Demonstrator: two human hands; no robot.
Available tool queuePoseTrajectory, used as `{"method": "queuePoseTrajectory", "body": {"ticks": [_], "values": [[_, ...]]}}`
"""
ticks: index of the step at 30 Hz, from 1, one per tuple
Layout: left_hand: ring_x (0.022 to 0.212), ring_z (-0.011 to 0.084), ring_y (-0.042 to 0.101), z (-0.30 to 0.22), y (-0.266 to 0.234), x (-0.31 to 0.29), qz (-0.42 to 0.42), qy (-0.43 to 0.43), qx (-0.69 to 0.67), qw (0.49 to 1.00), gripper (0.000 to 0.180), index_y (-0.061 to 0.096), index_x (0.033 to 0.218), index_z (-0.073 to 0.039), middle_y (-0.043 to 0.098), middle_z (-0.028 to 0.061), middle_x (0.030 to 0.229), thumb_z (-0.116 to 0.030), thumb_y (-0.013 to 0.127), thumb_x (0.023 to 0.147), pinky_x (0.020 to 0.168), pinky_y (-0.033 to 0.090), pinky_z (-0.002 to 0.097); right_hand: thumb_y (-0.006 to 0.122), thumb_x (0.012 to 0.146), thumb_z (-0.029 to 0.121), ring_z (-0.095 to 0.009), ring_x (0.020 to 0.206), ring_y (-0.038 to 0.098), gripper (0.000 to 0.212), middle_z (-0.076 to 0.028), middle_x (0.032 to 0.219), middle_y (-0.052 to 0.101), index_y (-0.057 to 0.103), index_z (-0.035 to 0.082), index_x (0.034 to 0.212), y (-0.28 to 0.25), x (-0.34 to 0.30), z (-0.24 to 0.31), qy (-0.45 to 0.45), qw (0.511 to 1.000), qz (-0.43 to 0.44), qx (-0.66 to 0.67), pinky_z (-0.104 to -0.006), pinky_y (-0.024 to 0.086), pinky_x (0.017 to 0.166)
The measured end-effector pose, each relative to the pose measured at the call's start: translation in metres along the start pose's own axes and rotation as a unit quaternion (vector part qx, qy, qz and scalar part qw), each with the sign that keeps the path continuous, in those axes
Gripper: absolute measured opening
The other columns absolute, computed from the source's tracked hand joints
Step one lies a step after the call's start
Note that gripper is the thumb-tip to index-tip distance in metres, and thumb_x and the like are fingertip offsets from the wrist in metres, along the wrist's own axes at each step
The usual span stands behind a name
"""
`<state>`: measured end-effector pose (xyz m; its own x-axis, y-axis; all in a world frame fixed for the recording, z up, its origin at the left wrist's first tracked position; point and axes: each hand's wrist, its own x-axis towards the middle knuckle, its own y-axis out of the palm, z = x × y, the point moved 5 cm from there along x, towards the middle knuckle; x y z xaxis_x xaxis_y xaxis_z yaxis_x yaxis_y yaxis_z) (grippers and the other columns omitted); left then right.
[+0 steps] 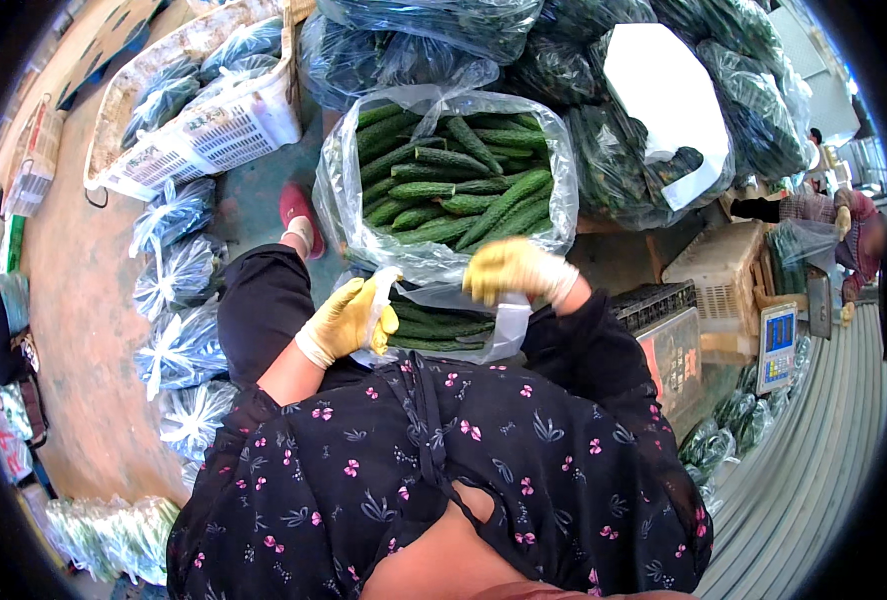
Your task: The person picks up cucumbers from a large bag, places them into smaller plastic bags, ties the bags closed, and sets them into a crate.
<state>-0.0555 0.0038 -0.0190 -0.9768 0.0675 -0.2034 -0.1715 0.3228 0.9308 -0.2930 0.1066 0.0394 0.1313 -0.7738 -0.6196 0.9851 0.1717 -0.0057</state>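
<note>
Brownish floor [84, 330] down the left, smooth and kinda scuffed, with pale ribbed panels [804, 470] curving along the near right. Far right is a whole heap of sacks [599, 170], shiny wrinkled plastic stuffed with dark green stuff. Someone else, a person [859, 235] in a reddish top, is over past that on the right.

Center of everything is the big bag [339, 190], clear crinkly plastic, roundish mouth gaping. It's packed with cucumbers [448, 160]: long, dark green, bumpy skins, lying every which way. Far left there's a boxy white crate [204, 150], slotted plastic and pretty grubby, with more bagged stuff inside. Between it and the near left, a row of bundles [179, 340] in bluish film, tops knotted into white tufts.

White slab [669, 100], flat and matte, sits on the sacks. Small bag [511, 328] is just on the near side of the big one, thin clear plastic, also with cucumbers in it. Digital scale [777, 345] with a blue screen stands off to the right.

Both hands wear yellow gloves. Left hand [347, 320] is pinching the small bag's left rim. Right hand [512, 272] is at its far right edge, fingers curled and a bit blurred, so I can't tell if it's gripping any plastic.
</note>
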Motion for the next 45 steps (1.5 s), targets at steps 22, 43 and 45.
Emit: {"method": "queuePoseTrajectory", "body": {"ticks": [22, 43, 45], "values": [[0.074, 0.0281, 0.068, -0.005, -0.009, 0.007, 0.001, 0.008, 0.03, 1.0, 0.073, 0.037, 0.146, -0.015, 0.067, 0.0238, 0.095, -0.056, 0.058, 0.09, 0.069, 0.056, 0.0346, 0.076, 0.067, 0.017, -0.025, 0.111, 0.065, 0.058, -0.005, 0.115, 0.069, 0.066, 0.022, 0.123, -0.075, 0.112, -0.052, 0.169, 0.687, 0.021, -0.706, -0.0385, 0.053, 0.086], [0.072, 0.0289, 0.069, -0.008, -0.001, 0.002, -0.01, 0.021, 0.027, 0.999, 0.071, 0.035, 0.146, -0.014, 0.068, 0.0222, 0.095, -0.053, 0.057, 0.092, 0.065, 0.056, 0.0356, 0.074, 0.076, 0.018, -0.03, 0.103, 0.066, 0.039, -0.011, 0.112, 0.07, 0.069, 0.013, 0.114, -0.103, 0.041, 0.016, -0.072, 0.834, -0.221, -0.5, -0.0393, 0.052, 0.09], [0.071, 0.0294, 0.068, -0.007, 0.0, 0.003, -0.009, 0.022, 0.031, 0.999, 0.071, 0.034, 0.146, -0.014, 0.068, 0.0222, 0.095, -0.053, 0.057, 0.092, 0.064, 0.056, 0.0361, 0.076, 0.079, 0.016, -0.027, 0.099, 0.066, 0.034, -0.009, 0.11, 0.071, 0.069, 0.009, 0.112, -0.136, 0.002, 0.033, -0.162, 0.891, -0.347, -0.245, -0.0365, 0.052, 0.089]]}}
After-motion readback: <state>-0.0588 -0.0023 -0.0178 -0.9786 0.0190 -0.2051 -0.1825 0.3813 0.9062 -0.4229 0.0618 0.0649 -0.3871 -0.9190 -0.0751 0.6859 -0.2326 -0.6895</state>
